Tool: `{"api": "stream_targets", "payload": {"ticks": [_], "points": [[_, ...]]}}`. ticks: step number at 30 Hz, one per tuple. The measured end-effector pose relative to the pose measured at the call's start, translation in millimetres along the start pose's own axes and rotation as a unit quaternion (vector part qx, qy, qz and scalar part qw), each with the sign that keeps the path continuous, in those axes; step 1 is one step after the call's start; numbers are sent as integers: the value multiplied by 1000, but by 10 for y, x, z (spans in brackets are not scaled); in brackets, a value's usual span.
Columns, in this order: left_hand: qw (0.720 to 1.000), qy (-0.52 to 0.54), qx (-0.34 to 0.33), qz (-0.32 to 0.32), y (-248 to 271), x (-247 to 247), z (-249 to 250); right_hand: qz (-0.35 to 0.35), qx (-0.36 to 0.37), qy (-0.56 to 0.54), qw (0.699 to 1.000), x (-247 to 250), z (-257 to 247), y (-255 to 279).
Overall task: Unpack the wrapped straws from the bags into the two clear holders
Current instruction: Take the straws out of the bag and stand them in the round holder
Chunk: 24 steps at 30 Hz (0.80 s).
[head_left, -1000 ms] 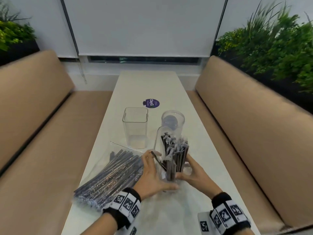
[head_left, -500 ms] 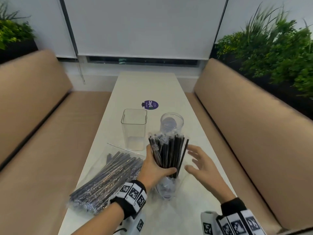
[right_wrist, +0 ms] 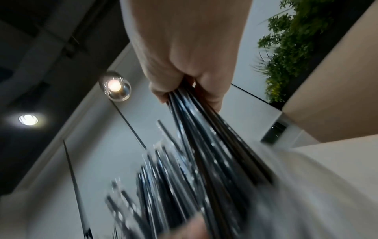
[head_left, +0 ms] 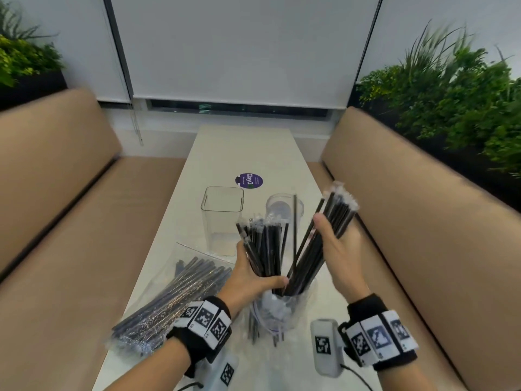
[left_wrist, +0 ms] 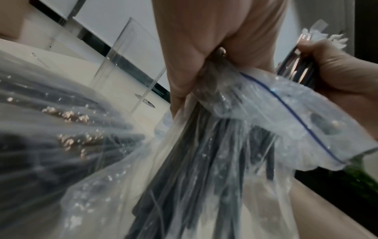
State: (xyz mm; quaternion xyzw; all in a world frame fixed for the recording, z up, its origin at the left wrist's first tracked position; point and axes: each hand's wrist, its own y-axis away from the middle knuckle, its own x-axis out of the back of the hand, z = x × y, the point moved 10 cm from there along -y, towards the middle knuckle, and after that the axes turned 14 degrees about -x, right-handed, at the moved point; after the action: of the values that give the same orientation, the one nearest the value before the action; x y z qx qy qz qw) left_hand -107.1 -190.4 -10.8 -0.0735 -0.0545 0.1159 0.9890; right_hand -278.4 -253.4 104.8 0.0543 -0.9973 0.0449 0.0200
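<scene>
My left hand (head_left: 251, 280) grips the neck of an upright clear zip bag (head_left: 279, 314) with black wrapped straws (head_left: 265, 244) standing out of it. My right hand (head_left: 335, 244) grips a separate bundle of straws (head_left: 338, 210), tilted up to the right, its lower ends still in the bag mouth. Behind them on the table stand the square clear holder (head_left: 222, 215) and the round clear holder (head_left: 282, 204), the round one partly hidden. In the left wrist view my left hand (left_wrist: 204, 48) squeezes the bag (left_wrist: 286, 116). In the right wrist view my right hand (right_wrist: 184, 56) clutches the bundle (right_wrist: 204, 129).
A second bag full of straws (head_left: 174, 297) lies flat at the table's left front. A purple round sticker (head_left: 249, 180) is on the white table (head_left: 242, 148) beyond the holders. Tan benches (head_left: 423, 221) run along both sides, with plants (head_left: 451, 94) behind.
The right hand let go of the bag, opened beside it, then took hold of part of the straws and drew them up and to the right. The left hand keeps hold of the bag.
</scene>
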Motion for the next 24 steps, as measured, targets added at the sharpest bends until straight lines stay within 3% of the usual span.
{"api": "stream_targets", "payload": {"ticks": [7,10,15,21,24], "points": [[999,-12,-26,-15,-250,105,346,-22,54,-53,997,-46,-761,-400],[999,8,-34,-7,-366,166,405,-50,26,-42,998,-196,-696,-502],[999,28,-26,-11,-478,154,488,-156,-53,-42,985,-567,-404,-482],[1000,16,-19,-5,-565,247,473,-137,-91,-73,984,-580,-378,-602],[1000,10,-8,7,-578,369,417,-151,-82,-65,983,-554,-631,-734]]}}
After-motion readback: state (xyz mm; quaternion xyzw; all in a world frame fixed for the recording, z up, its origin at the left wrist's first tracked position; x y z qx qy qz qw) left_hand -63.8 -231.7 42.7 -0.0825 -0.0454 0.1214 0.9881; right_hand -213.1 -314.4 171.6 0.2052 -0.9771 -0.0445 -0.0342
